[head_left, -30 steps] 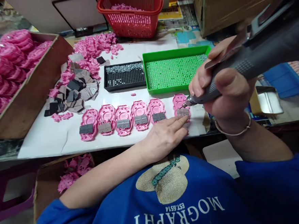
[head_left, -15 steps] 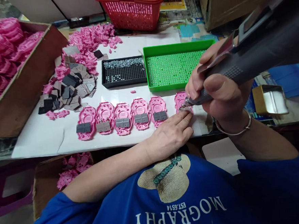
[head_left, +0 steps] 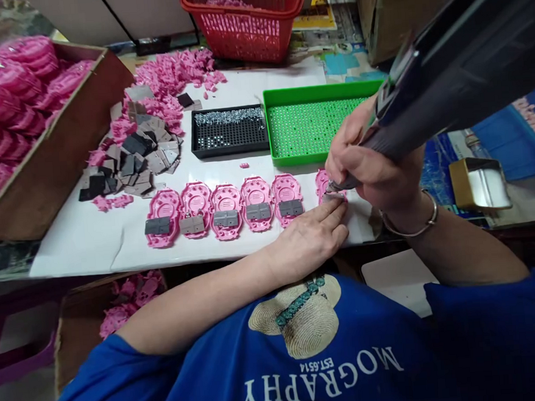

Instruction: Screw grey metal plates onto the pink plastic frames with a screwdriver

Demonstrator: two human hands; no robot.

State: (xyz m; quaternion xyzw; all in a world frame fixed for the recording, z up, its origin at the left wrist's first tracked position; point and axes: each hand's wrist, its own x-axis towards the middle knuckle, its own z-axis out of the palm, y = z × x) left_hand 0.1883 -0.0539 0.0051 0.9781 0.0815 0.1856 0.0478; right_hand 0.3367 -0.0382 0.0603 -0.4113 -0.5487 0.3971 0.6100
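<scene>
My right hand (head_left: 375, 171) is wrapped round a dark electric screwdriver (head_left: 452, 84), its body slanting up to the right. The bit points down at a pink plastic casing (head_left: 321, 178) on the white sheet, by a small grey plate (head_left: 333, 197). My left hand (head_left: 313, 240) lies low over the near end of that casing, fingers stretched out and pressing on it. Part of the casing is hidden by my hands. To the left, several similar pink casings (head_left: 224, 198) stand in a row, each with a grey or dark plate (head_left: 225, 219) across it.
Behind the row are a black tray (head_left: 230, 150) of screws and a green tray (head_left: 324, 158) with a perforated insert. Loose plates (head_left: 132, 164) and small pink parts (head_left: 171, 70) lie piled left. A box (head_left: 57, 142) of pink casings, a red basket (head_left: 247, 34) and a tin (head_left: 459, 187) stand around.
The screwdriver has become more upright, and my right hand has shifted slightly left with it. My left hand stays on the same casing. The whole view has shifted slightly.
</scene>
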